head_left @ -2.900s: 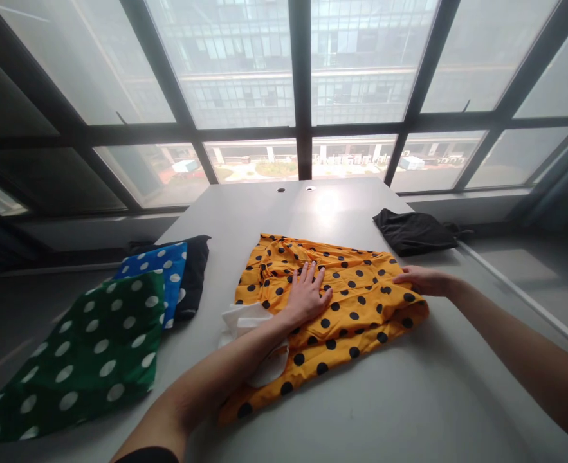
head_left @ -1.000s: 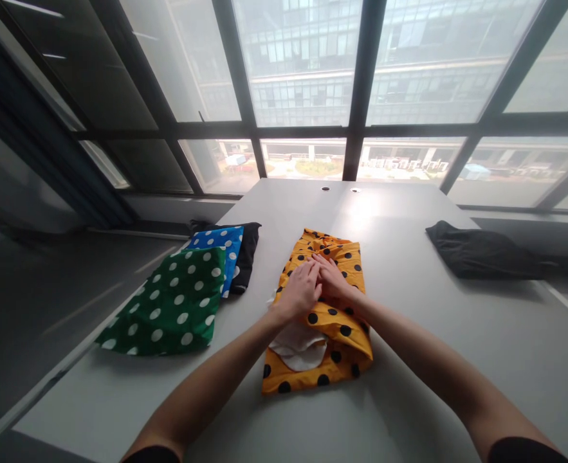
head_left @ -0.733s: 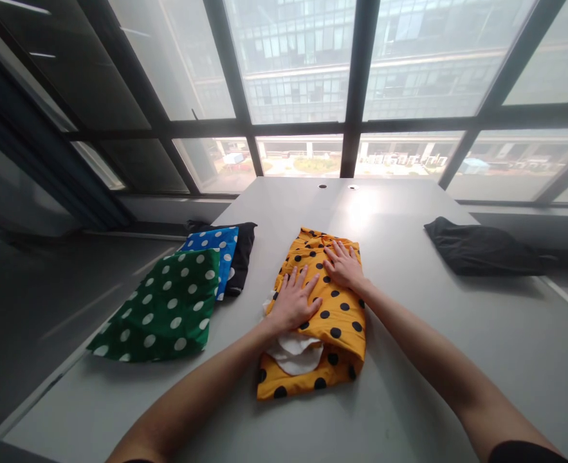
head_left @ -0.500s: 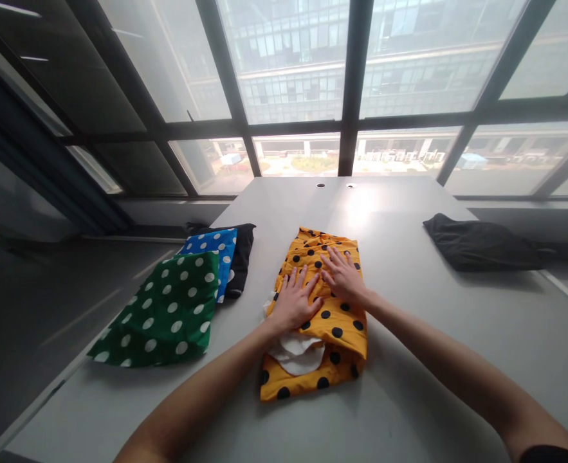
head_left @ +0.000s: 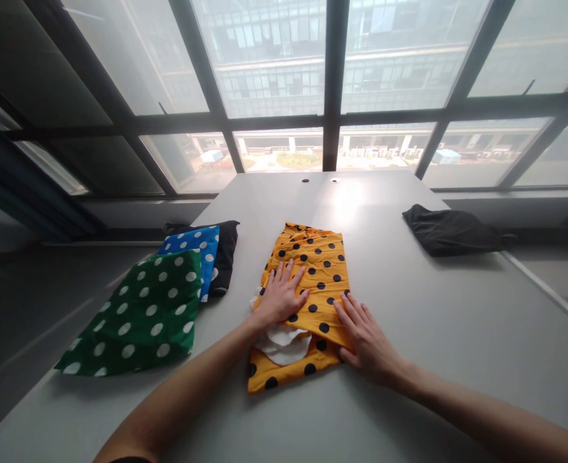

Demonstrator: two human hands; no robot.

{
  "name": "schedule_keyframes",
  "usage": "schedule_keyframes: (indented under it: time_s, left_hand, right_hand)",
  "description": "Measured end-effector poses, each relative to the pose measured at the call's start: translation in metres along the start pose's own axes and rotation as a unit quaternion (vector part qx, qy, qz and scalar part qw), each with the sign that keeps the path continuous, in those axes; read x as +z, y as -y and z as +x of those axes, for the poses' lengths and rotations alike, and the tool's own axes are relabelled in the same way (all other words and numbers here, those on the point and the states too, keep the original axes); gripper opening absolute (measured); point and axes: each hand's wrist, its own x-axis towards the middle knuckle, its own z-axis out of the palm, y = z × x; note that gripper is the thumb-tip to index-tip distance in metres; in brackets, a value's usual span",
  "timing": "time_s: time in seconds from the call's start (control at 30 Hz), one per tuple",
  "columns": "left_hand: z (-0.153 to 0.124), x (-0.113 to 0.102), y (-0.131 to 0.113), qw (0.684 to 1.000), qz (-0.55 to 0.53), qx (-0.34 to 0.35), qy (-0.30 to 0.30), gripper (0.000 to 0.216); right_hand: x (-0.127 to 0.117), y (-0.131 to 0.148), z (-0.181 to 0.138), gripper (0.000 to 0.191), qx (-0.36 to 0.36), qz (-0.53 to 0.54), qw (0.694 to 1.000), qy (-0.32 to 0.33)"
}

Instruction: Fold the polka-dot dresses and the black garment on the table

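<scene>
A folded orange cloth garment with black dots (head_left: 320, 283) lies in the middle of the table, its exact kind not clear. White fabric (head_left: 286, 347) shows in the opening near its front end, and a little more peeks out at its left edge. My left hand (head_left: 281, 297) presses flat on the garment's left half, fingers spread. Against its right edge rests my right hand (head_left: 368, 337), fingers stretched out, the fingertips on the cloth and the thumb by the lower right fold.
On the left of the white table (head_left: 284, 202), a green dotted cloth (head_left: 151, 315) overlaps a blue dotted cloth (head_left: 209, 260) and a black cloth (head_left: 226, 251). A dark grey cloth bundle (head_left: 450, 231) lies at the right edge. Large windows stand beyond.
My right hand has slid from the top of the orange garment down to its lower right edge. The garment's right side lies flatter. My left hand stays on the cloth. The view has shifted slightly right.
</scene>
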Motion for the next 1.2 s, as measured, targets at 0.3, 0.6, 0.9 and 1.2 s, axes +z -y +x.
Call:
schedule_keyframes:
  time_s: [0.3,0.6,0.9,1.2]
  left_hand:
    - [0.001,0.001,0.0,1.0,-0.005,-0.002,-0.005,0.073]
    - [0.035,-0.024,-0.006,0.998,0.0,0.003,0.066,0.062]
    - [0.119,0.006,0.0,0.998,-0.001,0.054,0.027,0.059]
    - [0.11,0.018,-0.001,0.994,-0.024,-0.064,0.084,0.07]
  right_hand:
    - [0.025,0.021,-0.007,0.08,-0.023,-0.081,0.995,-0.045]
    - [-0.035,0.009,0.048,0.064,0.023,0.002,1.0,0.003]
    - [-0.001,-0.008,0.172,0.068,0.085,-0.028,0.995,-0.051]
    - [-0.018,-0.059,0.173,0.063,-0.108,0.004,0.994,-0.002]
